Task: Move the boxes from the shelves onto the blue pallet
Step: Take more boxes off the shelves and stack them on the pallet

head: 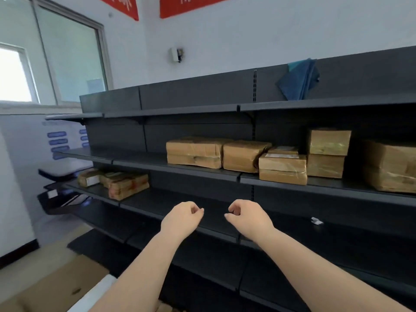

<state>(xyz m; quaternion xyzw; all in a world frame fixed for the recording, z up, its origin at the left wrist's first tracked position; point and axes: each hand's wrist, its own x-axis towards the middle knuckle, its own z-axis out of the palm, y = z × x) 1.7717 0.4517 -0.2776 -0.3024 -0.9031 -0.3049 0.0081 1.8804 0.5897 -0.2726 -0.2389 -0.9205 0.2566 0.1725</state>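
Dark metal shelves [202, 109] run across the view. On the second shelf stand several brown taped boxes: a flat one [194, 152], a second beside it [244, 156], a low stack [282, 168], a taller stack [326, 153] and a large box [391, 165] at the right edge. A few smaller boxes [117, 182] lie on the third shelf at the left. My left hand [182, 216] and my right hand [246, 216] hang in front of the third shelf, fingers loosely curled, holding nothing, below the boxes. No blue pallet is in view.
A blue folded cloth [299, 79] lies on the top shelf. A scrap of white paper [316, 221] sits on the third shelf at the right. Flat cardboard [56, 287] covers the floor at lower left. A window [45, 57] fills the left wall.
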